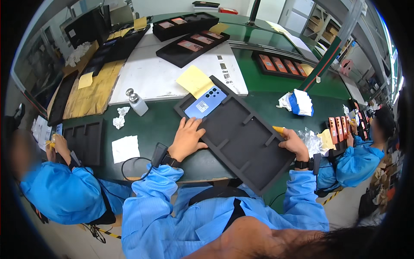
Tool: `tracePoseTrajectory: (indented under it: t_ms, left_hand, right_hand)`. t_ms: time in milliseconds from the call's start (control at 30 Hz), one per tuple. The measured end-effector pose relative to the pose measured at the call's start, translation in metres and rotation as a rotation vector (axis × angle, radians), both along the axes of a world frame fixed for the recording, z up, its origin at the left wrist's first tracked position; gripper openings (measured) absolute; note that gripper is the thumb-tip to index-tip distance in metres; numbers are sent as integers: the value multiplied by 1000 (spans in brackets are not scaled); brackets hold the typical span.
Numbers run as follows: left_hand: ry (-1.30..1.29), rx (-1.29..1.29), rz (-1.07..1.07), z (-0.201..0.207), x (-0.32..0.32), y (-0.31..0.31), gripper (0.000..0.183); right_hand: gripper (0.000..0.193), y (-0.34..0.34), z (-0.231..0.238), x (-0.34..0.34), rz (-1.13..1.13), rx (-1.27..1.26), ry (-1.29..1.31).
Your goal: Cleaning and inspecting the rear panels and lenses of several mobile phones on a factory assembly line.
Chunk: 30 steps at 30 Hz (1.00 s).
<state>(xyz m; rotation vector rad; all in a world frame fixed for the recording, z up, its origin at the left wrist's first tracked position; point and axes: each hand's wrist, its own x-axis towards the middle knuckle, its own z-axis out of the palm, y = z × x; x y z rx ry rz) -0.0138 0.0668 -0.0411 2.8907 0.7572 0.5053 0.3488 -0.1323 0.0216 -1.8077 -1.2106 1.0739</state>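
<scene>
A black compartment tray (235, 129) lies slanted before me, its near end reaching past the table edge. In its far compartment sits a light blue smartphone (206, 102), back up, with a small white label. A yellow paper sheet (195, 81) sticks out beyond the phone. My left hand (187, 138) lies at the tray's left rim, fingers extended and slightly apart, tips touching the rim by the phone's lower end. Closed on the tray's right rim is my right hand (294, 143), a yellow cover on one finger. Its fingers under the rim are partly hidden.
A pump bottle (137, 102), crumpled tissue (121, 118) and white wipe (126, 149) lie left on the green table. Trays of orange-backed phones (281, 65) stand farther back. A wipe pack (300, 102) sits right. Blue-clad co-workers (71, 190) sit on both sides.
</scene>
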Motion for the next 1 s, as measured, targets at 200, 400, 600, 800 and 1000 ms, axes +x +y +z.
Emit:
tracePoseTrajectory:
  t_ms: [200, 400, 600, 800, 1000]
  left_hand:
    - [-113, -64, -32, -7, -12, -42, 47]
    - [-244, -105, 89, -18, -19, -79, 48]
    - [-275, -140, 163, -26, -25, -98, 48]
    - [-285, -82, 253, -25, -26, -106, 44]
    - [-377, -124, 314, -33, -21, -102, 40]
  right_hand:
    - [66, 20, 8, -1, -3, -3, -473]
    - [57, 55, -1, -12, -13, -68, -757]
    - [51, 93, -17, -25, 6, 71, -1010]
    - [40, 142, -34, -35, 1, 439, -1286]
    - [39, 153, -61, -98, -47, 676, -969]
